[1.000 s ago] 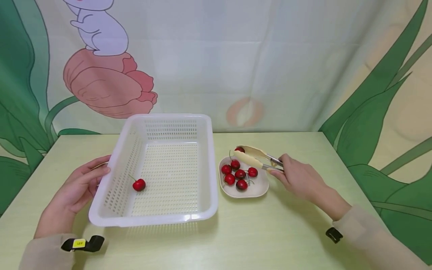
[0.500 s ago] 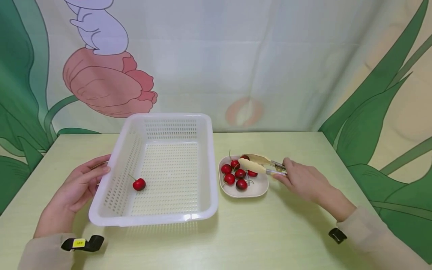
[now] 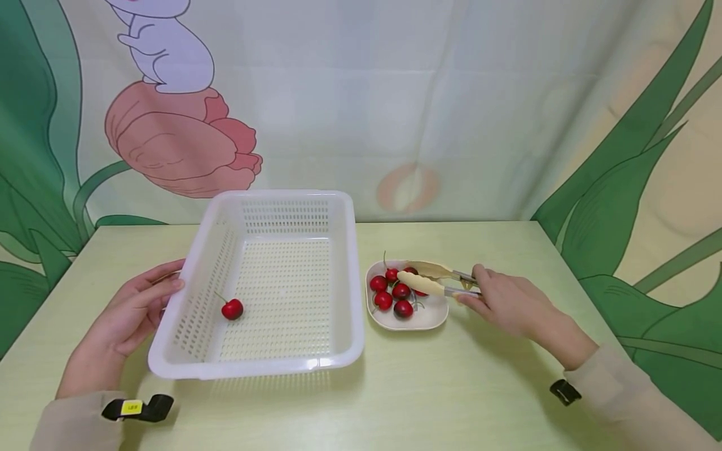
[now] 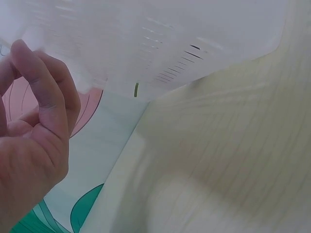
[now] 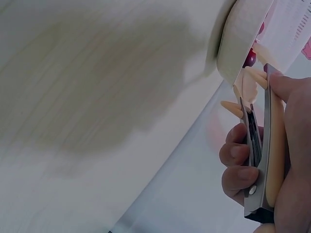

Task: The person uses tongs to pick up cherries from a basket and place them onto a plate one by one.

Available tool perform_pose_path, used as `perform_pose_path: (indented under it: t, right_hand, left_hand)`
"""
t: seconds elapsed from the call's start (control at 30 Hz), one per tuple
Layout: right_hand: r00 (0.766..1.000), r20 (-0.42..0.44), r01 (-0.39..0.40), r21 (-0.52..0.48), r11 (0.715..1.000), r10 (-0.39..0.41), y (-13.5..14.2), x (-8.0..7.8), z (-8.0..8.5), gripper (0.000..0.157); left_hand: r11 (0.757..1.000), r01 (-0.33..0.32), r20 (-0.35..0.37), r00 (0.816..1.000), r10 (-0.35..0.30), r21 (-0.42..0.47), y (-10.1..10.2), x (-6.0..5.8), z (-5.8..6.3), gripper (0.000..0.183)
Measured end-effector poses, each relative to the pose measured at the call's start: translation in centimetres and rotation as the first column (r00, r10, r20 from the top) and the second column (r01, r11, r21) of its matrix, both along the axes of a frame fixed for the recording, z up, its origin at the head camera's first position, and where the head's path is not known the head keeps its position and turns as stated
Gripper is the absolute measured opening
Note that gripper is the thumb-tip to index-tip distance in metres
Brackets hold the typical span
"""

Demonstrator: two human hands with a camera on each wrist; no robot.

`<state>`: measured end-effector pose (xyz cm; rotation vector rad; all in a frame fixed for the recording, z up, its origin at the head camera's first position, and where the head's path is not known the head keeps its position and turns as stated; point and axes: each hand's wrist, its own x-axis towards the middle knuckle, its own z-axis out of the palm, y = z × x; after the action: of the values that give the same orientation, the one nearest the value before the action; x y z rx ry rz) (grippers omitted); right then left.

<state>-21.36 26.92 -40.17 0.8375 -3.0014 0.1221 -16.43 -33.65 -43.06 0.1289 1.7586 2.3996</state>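
Observation:
My left hand holds the left rim of a white perforated plastic basket, thumb on the rim and fingers bent beneath it. One red cherry with a green stem lies inside, toward the left wall. To the right, a small pale dish bears several dark red cherries. My right hand grips a pair of tongs with cream tips and metal arms. Those tips reach over the back of the dish, spread apart. Another cherry shows partly between them, mostly covered by the near tip.
A light wood-grain table carries everything. Behind its far edge hangs a printed curtain with a rabbit, flower and leaves. The basket's right side stands close beside the dish. Each sleeve wears a black strap near the wrist.
The tongs have moved from the dish's far edge toward me and slightly right, down over the cherries. The cherry at their tips has shifted the same way. My left hand and basket stay put.

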Motion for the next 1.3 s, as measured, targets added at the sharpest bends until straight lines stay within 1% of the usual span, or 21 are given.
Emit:
perform_pose_path:
  t: [0.17,0.3,0.43,0.6,0.77,0.9,1.1,1.3]
  right_hand:
    - [0.999,0.038,0.027,-0.006,1.000,-0.027,0.0,0.2,0.1,0.043]
    - [0.996,0.068,0.054,-0.019,0.998,-0.052,0.0,0.2,0.3,0.049]
    - [0.995,0.066,0.076,-0.045,0.996,-0.073,0.0,0.0,0.7,0.052]
    - [0.995,0.042,0.090,-0.091,0.992,-0.086,-0.2,-0.4,1.0,0.055]
    - [0.997,0.016,0.077,-0.156,0.985,-0.076,-0.7,-0.6,1.4,0.054]
    - [0.998,0.002,0.055,-0.181,0.982,-0.056,-1.5,-0.9,1.9,0.054]
    - [1.000,-0.007,0.017,-0.185,0.983,-0.019,-3.1,-1.2,3.0,0.055]
    - [0.999,-0.029,-0.040,-0.178,0.983,0.036,-5.2,-1.5,4.0,0.054]
  left_hand:
    - [1.000,-0.004,0.004,1.000,0.004,0.001,0.0,0.0,0.0,0.032]
    - [1.000,0.006,0.000,1.000,-0.006,0.009,0.0,0.0,-0.1,0.032]
    - [1.000,0.010,0.001,1.000,-0.010,0.008,0.1,-0.1,-0.1,0.032]
    - [1.000,0.014,0.000,1.000,-0.014,-0.001,0.1,-0.3,0.0,0.032]
    - [1.000,0.019,-0.002,1.000,-0.019,0.005,0.2,-0.4,0.1,0.032]
    - [1.000,0.015,0.006,1.000,-0.015,0.011,0.3,-0.5,0.1,0.032]
    - [1.000,0.012,0.014,1.000,-0.012,0.011,0.5,-0.5,0.0,0.032]
    - [1.000,0.009,0.013,1.000,-0.009,0.004,0.7,-0.6,-0.1,0.031]
